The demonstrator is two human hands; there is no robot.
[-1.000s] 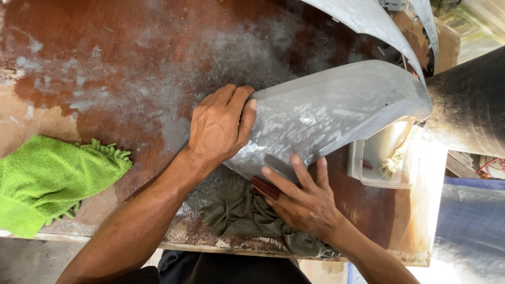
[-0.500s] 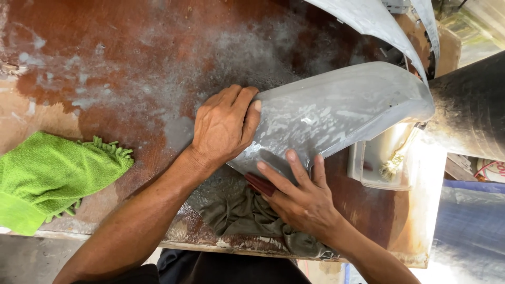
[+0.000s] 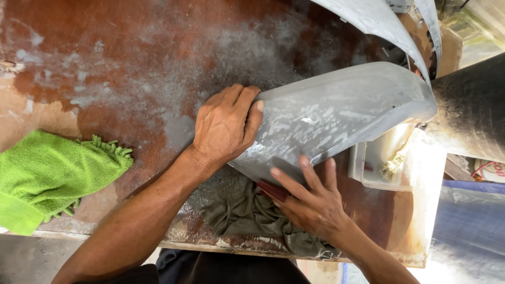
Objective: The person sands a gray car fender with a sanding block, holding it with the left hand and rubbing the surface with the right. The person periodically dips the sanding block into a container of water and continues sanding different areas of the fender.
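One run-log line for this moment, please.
left hand: grips grey panel end | right hand: presses dark red pad on panel edge | olive rag under | green cloth left

The grey panel (image 3: 336, 118) is a curved, dusty shell streaked with pale smears. It lies tilted across the brown table (image 3: 105, 63), narrow end toward the near edge, wide end past the right edge. A dark red pad (image 3: 272, 190) presses against its lower rim.
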